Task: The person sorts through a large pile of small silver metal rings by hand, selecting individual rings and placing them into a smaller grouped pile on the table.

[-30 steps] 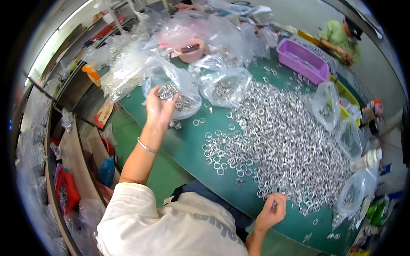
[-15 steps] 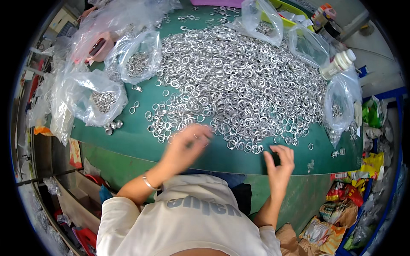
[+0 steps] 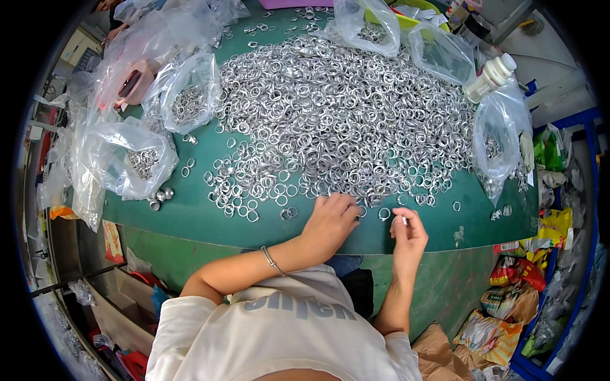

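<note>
Right grip point(image 3: 408, 240) pinched on silvery piece point(image 3: 405, 220); left grip point(image 3: 328, 225), hold unclear; green table point(image 3: 204, 151); blue shelving point(image 3: 577, 119)

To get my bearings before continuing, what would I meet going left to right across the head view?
Pink bowl, bracelet, left hand, right hand, stray ring, white bottle, green packet.

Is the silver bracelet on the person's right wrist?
No, the silver bracelet is around the wrist of the left hand, and the right hand has none at its wrist.

Cream short-sleeved T-shirt point(image 3: 279, 346), silver bangle point(image 3: 272, 261)
</note>
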{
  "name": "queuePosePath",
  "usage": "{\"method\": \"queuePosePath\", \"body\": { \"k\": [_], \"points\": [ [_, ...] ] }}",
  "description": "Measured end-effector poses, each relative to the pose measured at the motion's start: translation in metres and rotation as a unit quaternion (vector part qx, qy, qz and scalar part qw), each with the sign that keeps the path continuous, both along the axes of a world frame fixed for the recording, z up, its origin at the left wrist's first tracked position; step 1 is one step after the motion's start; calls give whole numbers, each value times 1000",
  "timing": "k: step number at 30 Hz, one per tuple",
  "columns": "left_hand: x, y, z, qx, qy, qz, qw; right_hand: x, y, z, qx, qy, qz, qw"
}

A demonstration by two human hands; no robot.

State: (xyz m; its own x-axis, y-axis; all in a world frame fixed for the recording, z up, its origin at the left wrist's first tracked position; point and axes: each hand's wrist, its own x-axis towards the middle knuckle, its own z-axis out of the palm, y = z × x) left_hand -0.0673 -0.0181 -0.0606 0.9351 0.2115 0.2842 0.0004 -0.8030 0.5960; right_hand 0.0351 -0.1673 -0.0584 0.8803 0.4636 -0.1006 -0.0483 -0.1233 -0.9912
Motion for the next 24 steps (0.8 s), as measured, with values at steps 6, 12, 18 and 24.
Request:
{"method": "queuePosePath", "body": {
  "k": [6, 12, 18, 24],
  "points": [
    [-9, 9, 6, -294, -17, 34, 955, 9, 2, 8, 215, 238, -58, 945],
    [-19, 23, 10, -746, 10, 70, 662, -1, 11, 2, -301, -333, 10, 894],
    [-18, 18, 16, -304, 45, 93, 947, 1, 16, -3, -283, -396, 2, 874],
    [-9, 21, 10, -1, 31, 6, 1000, 6, 6, 8, 143, 101, -29, 984]
  ]
}}
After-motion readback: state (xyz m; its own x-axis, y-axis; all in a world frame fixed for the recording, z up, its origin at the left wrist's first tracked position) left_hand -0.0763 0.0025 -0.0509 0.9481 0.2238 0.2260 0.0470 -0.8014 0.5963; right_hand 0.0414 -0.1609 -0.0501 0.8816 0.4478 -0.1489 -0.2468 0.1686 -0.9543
